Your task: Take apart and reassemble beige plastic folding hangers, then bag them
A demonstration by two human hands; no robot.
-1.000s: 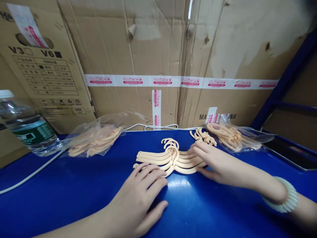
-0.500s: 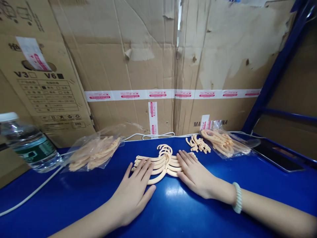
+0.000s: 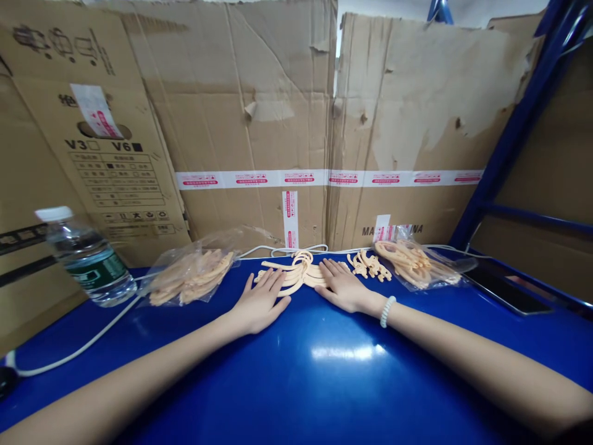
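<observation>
1. Hangers: overlapping row, flat on the table, hooks towards 12 o'clock; nested, probably so that they lie even. Clock read from here.
2. Left hand: at 8 o'clock, palm down on the hanger arms; fingers extended, thumb apart, gripping nothing.
3. Right hand: at 4 o'clock, likewise flat, fingers straight, none curled round anything. Pressure from both sides seems to steady the row.
4. Loose pieces: small pile at 3 o'clock, just beside the right fingertips, apparently within easy reach.
5. Clear bags: one at 3 o'clock, one at 9; each presumably holds its pale parts together.
6. Phone: beyond, 4 o'clock.
7. Bottle: upright, 9 o'clock.
8. Cardboard: 12 o'clock, perhaps screening the table.
</observation>
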